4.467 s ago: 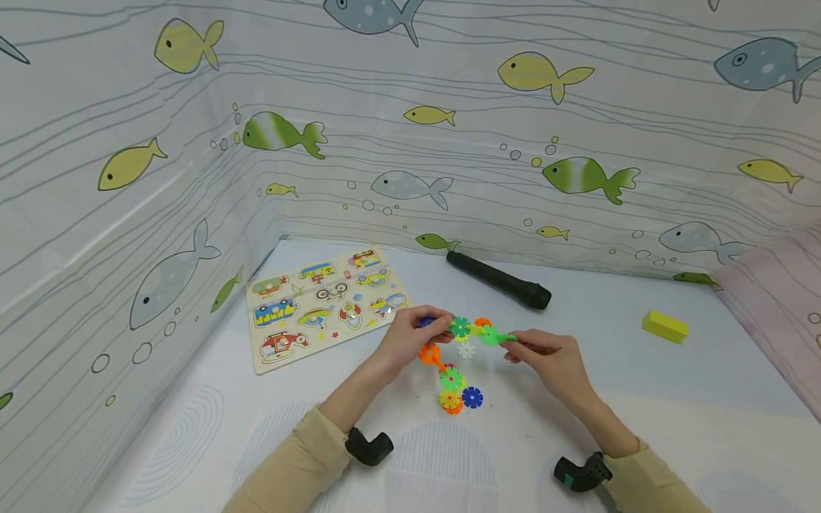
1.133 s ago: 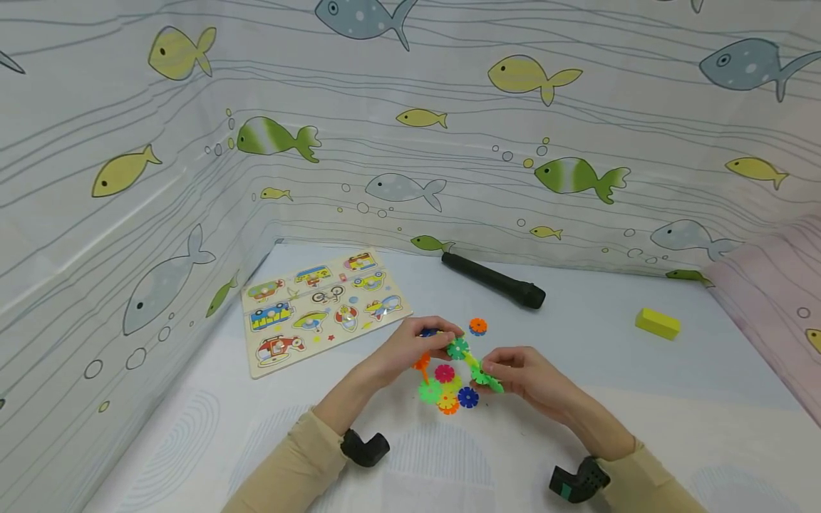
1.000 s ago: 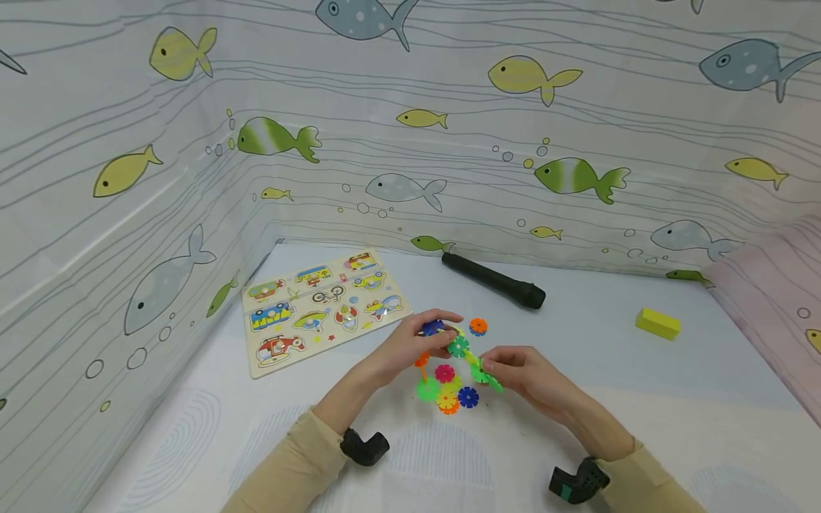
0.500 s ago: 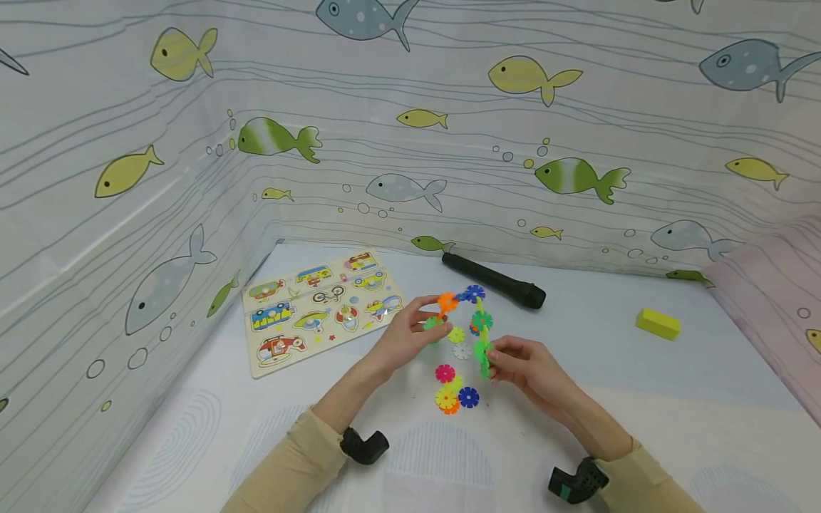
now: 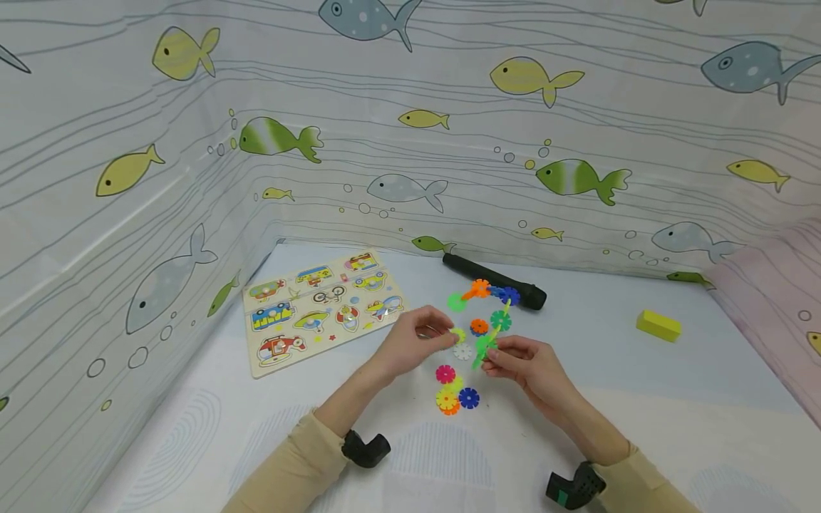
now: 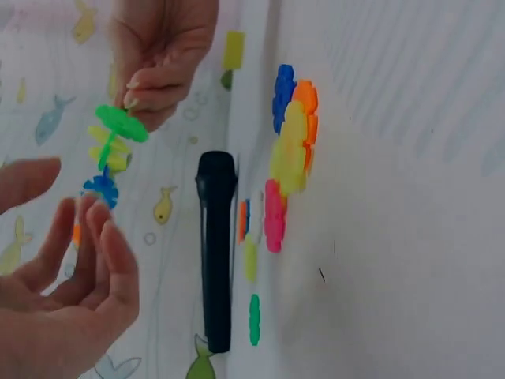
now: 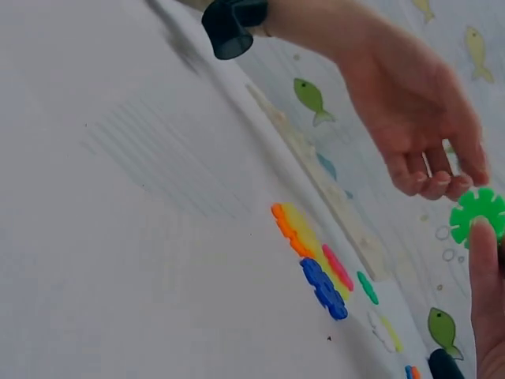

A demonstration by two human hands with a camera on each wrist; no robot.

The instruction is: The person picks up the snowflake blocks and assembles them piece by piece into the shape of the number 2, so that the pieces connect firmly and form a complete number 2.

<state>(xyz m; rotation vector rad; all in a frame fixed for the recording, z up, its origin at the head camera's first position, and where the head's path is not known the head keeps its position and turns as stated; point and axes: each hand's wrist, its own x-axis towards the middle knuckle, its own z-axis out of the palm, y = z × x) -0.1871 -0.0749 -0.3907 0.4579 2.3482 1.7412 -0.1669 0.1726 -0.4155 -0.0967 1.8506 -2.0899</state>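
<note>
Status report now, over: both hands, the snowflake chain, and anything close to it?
Right hand pinches snowflake chain at its lower end, raised off the mat. Left hand open beside it, holding nothing. Loose snowflake pieces below; black microphone behind the chain.

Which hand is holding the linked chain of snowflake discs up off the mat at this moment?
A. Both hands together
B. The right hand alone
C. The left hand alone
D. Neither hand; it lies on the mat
B. The right hand pinches the lower end of the chain of discs, which rises above the mat, while the left hand sits beside it with relaxed, open fingers, gripping nothing.
</note>
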